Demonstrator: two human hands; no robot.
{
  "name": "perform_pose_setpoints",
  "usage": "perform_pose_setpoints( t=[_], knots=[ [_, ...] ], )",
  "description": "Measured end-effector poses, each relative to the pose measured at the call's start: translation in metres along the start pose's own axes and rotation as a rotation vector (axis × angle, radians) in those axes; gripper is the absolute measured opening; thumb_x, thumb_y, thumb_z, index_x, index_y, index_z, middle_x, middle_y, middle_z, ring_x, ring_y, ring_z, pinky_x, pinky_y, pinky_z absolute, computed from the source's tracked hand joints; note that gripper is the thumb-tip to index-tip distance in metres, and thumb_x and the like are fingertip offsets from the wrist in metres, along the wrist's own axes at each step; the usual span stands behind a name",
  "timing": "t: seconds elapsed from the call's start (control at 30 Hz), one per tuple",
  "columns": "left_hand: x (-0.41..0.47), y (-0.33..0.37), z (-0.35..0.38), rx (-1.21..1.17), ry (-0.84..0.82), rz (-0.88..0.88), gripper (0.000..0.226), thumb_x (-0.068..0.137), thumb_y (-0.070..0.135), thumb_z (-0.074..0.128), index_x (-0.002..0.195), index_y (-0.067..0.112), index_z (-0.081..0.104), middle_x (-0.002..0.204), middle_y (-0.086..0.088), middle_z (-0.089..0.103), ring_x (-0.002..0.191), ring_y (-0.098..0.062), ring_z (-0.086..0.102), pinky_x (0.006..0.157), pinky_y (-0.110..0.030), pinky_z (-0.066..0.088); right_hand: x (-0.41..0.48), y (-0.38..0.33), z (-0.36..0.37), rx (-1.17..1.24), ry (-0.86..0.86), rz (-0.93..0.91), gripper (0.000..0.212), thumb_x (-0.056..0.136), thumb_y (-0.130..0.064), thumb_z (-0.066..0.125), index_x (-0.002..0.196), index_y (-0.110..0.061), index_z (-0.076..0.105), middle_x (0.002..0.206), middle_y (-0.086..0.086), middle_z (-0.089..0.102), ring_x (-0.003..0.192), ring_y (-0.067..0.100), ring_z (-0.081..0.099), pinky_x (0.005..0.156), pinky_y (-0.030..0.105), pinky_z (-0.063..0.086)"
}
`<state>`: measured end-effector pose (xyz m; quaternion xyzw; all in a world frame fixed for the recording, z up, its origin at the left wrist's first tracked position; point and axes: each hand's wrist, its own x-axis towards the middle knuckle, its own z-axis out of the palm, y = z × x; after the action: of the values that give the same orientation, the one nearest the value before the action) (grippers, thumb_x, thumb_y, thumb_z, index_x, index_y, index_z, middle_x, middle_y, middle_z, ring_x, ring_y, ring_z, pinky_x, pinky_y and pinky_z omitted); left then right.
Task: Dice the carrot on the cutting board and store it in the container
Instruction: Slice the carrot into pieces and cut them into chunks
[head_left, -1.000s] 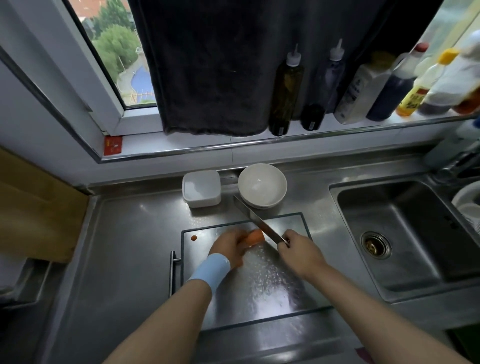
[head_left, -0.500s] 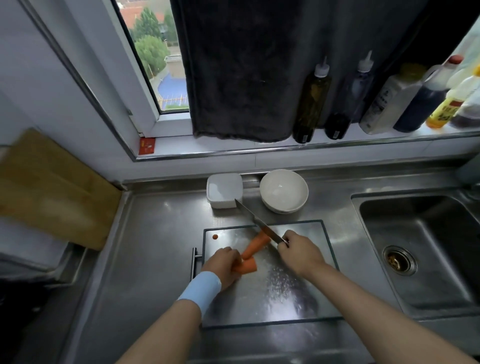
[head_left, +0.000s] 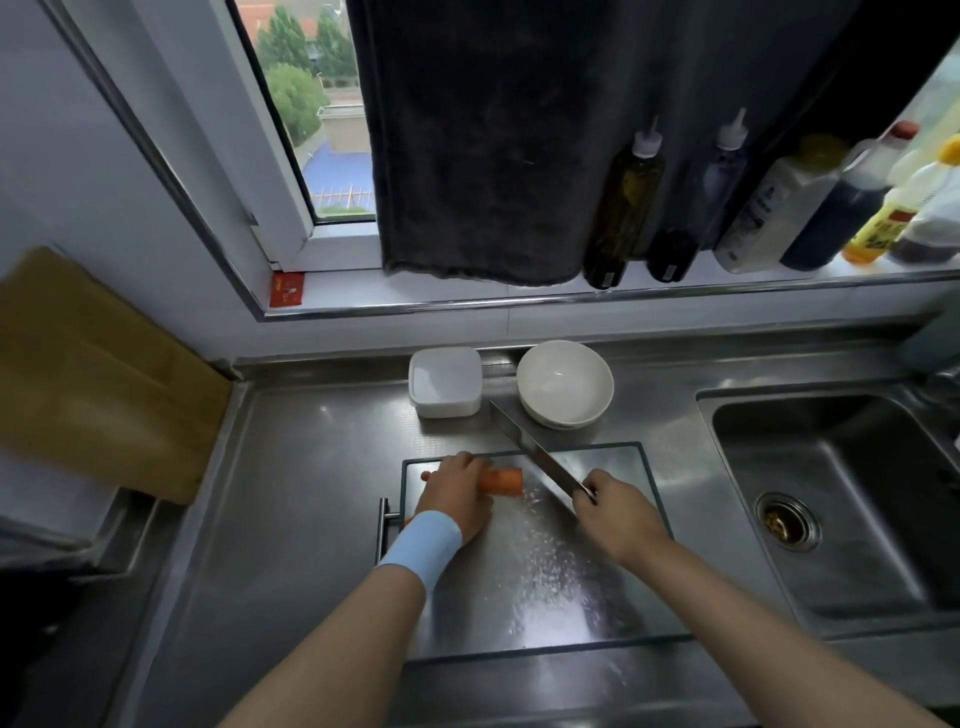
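An orange carrot (head_left: 501, 481) lies across the far left of the steel cutting board (head_left: 530, 587). My left hand (head_left: 457, 496), with a blue wristband, covers and holds its left part; the cut right end sticks out. My right hand (head_left: 618, 514) grips the handle of a knife (head_left: 530, 449), whose blade slants up and left, just right of the carrot's end. A small orange bit (head_left: 425, 475) shows at the board's far left corner. A white square container (head_left: 445, 382) stands behind the board.
A white bowl (head_left: 565, 383) sits beside the container. The sink (head_left: 841, 499) lies to the right. Several bottles (head_left: 623, 208) line the window ledge under a dark towel (head_left: 483, 140). A wooden board (head_left: 93, 374) leans at the left.
The two carrot pieces seen half a second ago now lie as one horizontal run under my left hand. The knife has shifted to the carrot's right end. The camera has panned left.
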<state>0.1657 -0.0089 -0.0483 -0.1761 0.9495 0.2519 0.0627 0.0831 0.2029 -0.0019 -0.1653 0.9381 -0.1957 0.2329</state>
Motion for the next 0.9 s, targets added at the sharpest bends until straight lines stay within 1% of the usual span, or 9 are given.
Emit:
perform_pose_setpoints(
  t=[0.07,0.17,0.23,0.33,0.47,0.57,0.67,0.77,0.9],
  knots=[
    [0.010,0.014,0.005,0.052,-0.048,0.013,0.049,0.087,0.020,0.057,0.135,0.026,0.049,0.133,-0.002,0.048,0.122,-0.025,0.045,0.103,-0.034,0.036,-0.002,0.004,-0.002,0.017,0.008,0.015,0.020,0.099,-0.035,0.044,0.084,-0.022,0.049,0.076,-0.002,0.061,0.067,0.019,0.058,0.053,0.031,0.038],
    [0.016,0.032,0.011,0.175,-0.106,0.018,0.038,0.091,0.024,0.054,0.129,0.024,0.054,0.128,-0.005,0.052,0.118,-0.028,0.047,0.101,-0.035,0.035,-0.004,0.008,-0.004,0.027,0.019,0.039,0.019,0.098,-0.036,0.045,0.086,-0.022,0.051,0.076,-0.002,0.062,0.069,0.020,0.059,0.058,0.032,0.044],
    [0.011,0.043,0.017,0.165,-0.155,0.011,0.037,0.091,0.031,0.056,0.127,0.025,0.054,0.124,-0.004,0.054,0.114,-0.029,0.050,0.097,-0.036,0.039,-0.007,0.012,-0.005,0.034,0.021,0.051,0.019,0.098,-0.036,0.045,0.085,-0.023,0.050,0.077,-0.002,0.062,0.070,0.021,0.059,0.060,0.032,0.044],
    [-0.005,0.056,0.028,0.073,-0.194,0.009,0.040,0.086,0.042,0.061,0.120,0.022,0.053,0.115,-0.003,0.058,0.103,-0.026,0.057,0.086,-0.031,0.043,-0.012,0.016,-0.005,0.031,0.018,0.060,0.019,0.098,-0.036,0.045,0.085,-0.023,0.051,0.082,0.000,0.064,0.074,0.023,0.061,0.063,0.033,0.048],
    [-0.028,0.053,0.034,-0.058,-0.169,-0.065,0.031,0.088,0.041,0.058,0.110,0.020,0.052,0.110,-0.002,0.057,0.093,-0.023,0.060,0.082,-0.028,0.048,-0.023,0.019,-0.002,0.008,-0.017,0.074,0.021,0.098,-0.038,0.044,0.090,-0.022,0.055,0.085,-0.001,0.065,0.077,0.020,0.062,0.070,0.035,0.053],
    [-0.044,0.044,0.037,-0.097,-0.109,-0.046,0.027,0.088,0.042,0.056,0.105,0.023,0.050,0.109,0.002,0.051,0.089,-0.018,0.056,0.078,-0.025,0.045,-0.034,0.018,0.005,-0.025,-0.031,0.066,0.020,0.097,-0.040,0.046,0.091,-0.024,0.056,0.084,-0.002,0.065,0.078,0.021,0.063,0.071,0.035,0.054],
    [-0.053,0.037,0.041,-0.125,-0.036,0.051,0.023,0.090,0.035,0.056,0.109,0.024,0.051,0.116,0.005,0.047,0.095,-0.016,0.054,0.081,-0.019,0.041,-0.046,0.016,0.014,-0.035,-0.030,0.035,0.013,0.097,-0.039,0.047,0.091,-0.030,0.055,0.082,-0.005,0.065,0.076,0.022,0.063,0.064,0.032,0.048],
    [-0.057,0.037,0.047,-0.114,-0.036,0.132,0.019,0.095,0.028,0.052,0.113,0.022,0.055,0.123,0.004,0.045,0.099,-0.018,0.055,0.082,-0.017,0.039,-0.054,0.017,0.018,-0.027,-0.030,0.012,0.017,0.098,-0.037,0.046,0.088,-0.030,0.057,0.078,-0.006,0.062,0.074,0.022,0.061,0.058,0.029,0.039],
    [-0.056,0.046,0.051,-0.137,-0.014,0.113,0.018,0.094,0.022,0.053,0.112,0.021,0.057,0.122,0.002,0.047,0.099,-0.020,0.055,0.080,-0.020,0.043,-0.058,0.024,0.018,-0.039,-0.039,-0.017,0.025,0.100,-0.036,0.043,0.088,-0.026,0.062,0.079,-0.006,0.063,0.075,0.021,0.060,0.059,0.030,0.041]
  ],
)
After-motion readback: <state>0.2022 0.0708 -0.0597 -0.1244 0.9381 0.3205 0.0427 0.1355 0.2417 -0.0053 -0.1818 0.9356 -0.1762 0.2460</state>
